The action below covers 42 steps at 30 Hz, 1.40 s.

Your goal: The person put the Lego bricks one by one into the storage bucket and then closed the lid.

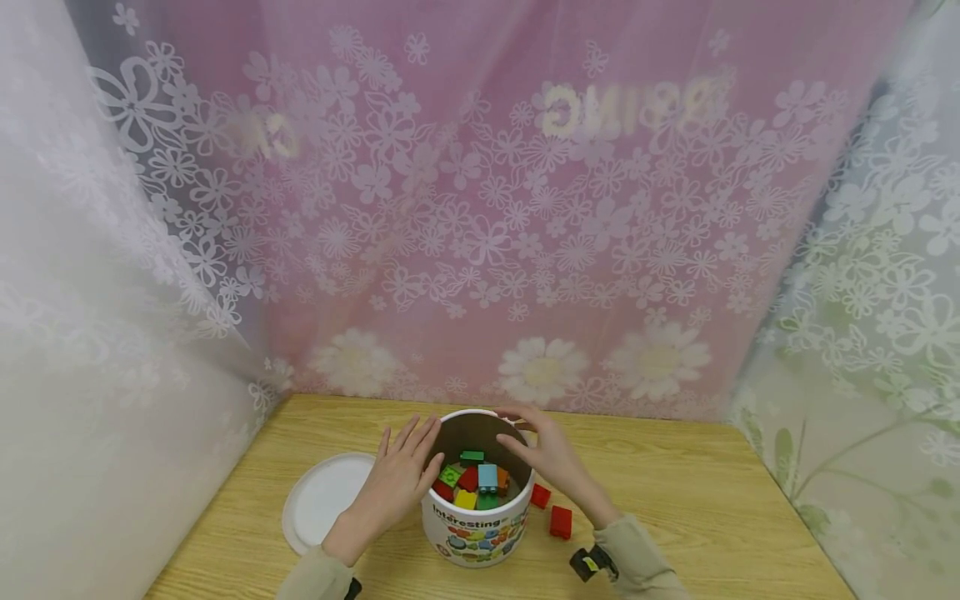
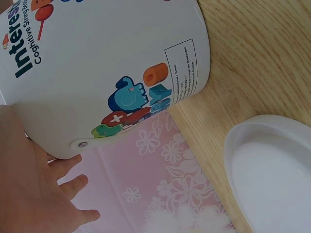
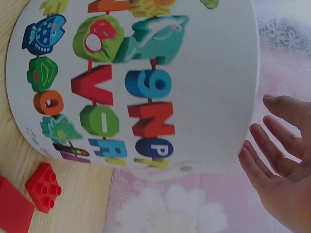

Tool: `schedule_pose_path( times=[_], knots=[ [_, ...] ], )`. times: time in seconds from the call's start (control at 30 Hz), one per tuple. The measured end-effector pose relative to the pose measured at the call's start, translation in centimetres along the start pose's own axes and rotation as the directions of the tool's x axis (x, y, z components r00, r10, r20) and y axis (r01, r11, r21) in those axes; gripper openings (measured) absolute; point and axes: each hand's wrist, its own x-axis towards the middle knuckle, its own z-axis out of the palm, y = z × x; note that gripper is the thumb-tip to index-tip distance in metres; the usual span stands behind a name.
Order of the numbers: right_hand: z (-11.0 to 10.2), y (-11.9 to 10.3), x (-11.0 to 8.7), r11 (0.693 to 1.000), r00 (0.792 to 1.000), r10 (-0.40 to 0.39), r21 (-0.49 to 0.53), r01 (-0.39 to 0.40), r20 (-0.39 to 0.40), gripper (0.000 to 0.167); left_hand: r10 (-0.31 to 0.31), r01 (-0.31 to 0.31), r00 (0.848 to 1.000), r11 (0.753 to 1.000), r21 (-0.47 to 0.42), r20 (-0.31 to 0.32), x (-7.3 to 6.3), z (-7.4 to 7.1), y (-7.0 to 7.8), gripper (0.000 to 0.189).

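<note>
A white printed tub [image 1: 476, 533] stands upright on the table, with several coloured building blocks [image 1: 467, 498] inside it, among them a light blue block [image 1: 487, 477] on top. My left hand [image 1: 402, 471] lies along the tub's left rim, fingers spread and fairly straight. On the opposite side my right hand [image 1: 551, 454] is at the right rim, its fingers loosely bent and nothing in them. In the right wrist view the fingers [image 3: 272, 145] are right beside the rim. Two red blocks [image 1: 561, 522] lie on the table to the right of the tub.
A white round lid [image 1: 330, 500] lies on the wooden table [image 1: 675, 500] left of the tub, partly behind my left arm. A pink flowered curtain [image 1: 487, 250] hangs behind the table, with pale curtains [image 1: 862, 375] at both sides.
</note>
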Motion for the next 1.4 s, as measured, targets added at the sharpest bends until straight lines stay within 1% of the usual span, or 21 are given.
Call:
schedule_pose_path(
  times=[0.13, 0.2, 0.3, 0.43, 0.6, 0.77, 0.83, 0.9, 1.0, 1.13, 1.23, 1.4],
  knots=[
    [-0.7, 0.3, -0.3, 1.000, 0.999, -0.028, -0.008, 0.028, -0.029, 0.040, -0.005, 0.005, 1.000, 1.000, 0.002, 0.011, 0.0, -0.1, 0.0, 0.062],
    [-1.1, 0.6, -0.5, 0.999, 0.999, -0.031, -0.017, 0.030, -0.041, 0.041, -0.006, 0.006, 1.000, 1.000, 0.000, 0.011, 0.0, -0.1, 0.0, 0.062],
    [-1.7, 1.0, -0.8, 1.000, 0.998, -0.016, -0.016, 0.015, -0.063, 0.041, -0.006, 0.006, 1.000, 1.000, -0.003, 0.011, 0.0, -0.1, 0.0, 0.062],
    [-2.3, 1.7, -1.5, 0.999, 0.996, 0.022, -0.028, -0.025, -0.088, 0.041, 0.000, 0.000, 1.000, 1.000, 0.002, -0.002, 0.0, 0.0, 0.0, 0.062],
    [-2.9, 3.1, -2.8, 0.998, 0.993, 0.050, -0.043, -0.055, -0.106, 0.042, 0.006, -0.006, 1.000, 1.000, 0.012, -0.014, 0.0, 0.0, 0.0, 0.061],
    [-3.3, 4.5, -4.1, 0.996, 0.991, 0.074, -0.047, -0.079, -0.109, 0.044, -0.002, 0.003, 1.000, 1.000, 0.008, -0.007, 0.0, 0.1, -0.1, 0.062],
    [-3.3, 5.0, -4.6, 0.996, 0.992, 0.080, -0.039, -0.085, -0.102, 0.045, -0.007, 0.007, 1.000, 1.000, 0.006, -0.003, 0.0, 0.1, -0.1, 0.062],
    [-3.2, 5.6, -5.2, 0.994, 0.990, 0.103, -0.021, -0.105, -0.096, 0.045, -0.010, 0.010, 1.000, 1.000, 0.007, -0.001, 0.1, 0.1, -0.1, 0.062],
    [-3.0, 6.5, -6.0, 0.988, 0.985, 0.152, 0.013, -0.151, -0.078, 0.045, -0.010, 0.010, 1.000, 1.000, 0.014, -0.001, 0.1, 0.2, -0.2, 0.062],
    [-2.6, 7.6, -7.2, 0.974, 0.974, 0.223, 0.048, -0.221, -0.028, 0.045, -0.007, 0.007, 1.000, 1.000, 0.015, -0.004, 0.1, 0.2, -0.2, 0.062],
    [-2.2, 8.3, -8.2, 0.965, 0.965, 0.260, 0.032, -0.260, 0.019, 0.044, -0.005, 0.005, 1.000, 1.000, 0.011, -0.003, 0.1, 0.2, -0.2, 0.062],
    [-1.7, 9.6, -9.6, 0.972, 0.967, 0.234, -0.042, -0.231, 0.103, 0.044, -0.009, 0.009, 1.000, 1.000, 0.006, 0.001, 0.0, 0.2, -0.1, 0.062]
  ],
)
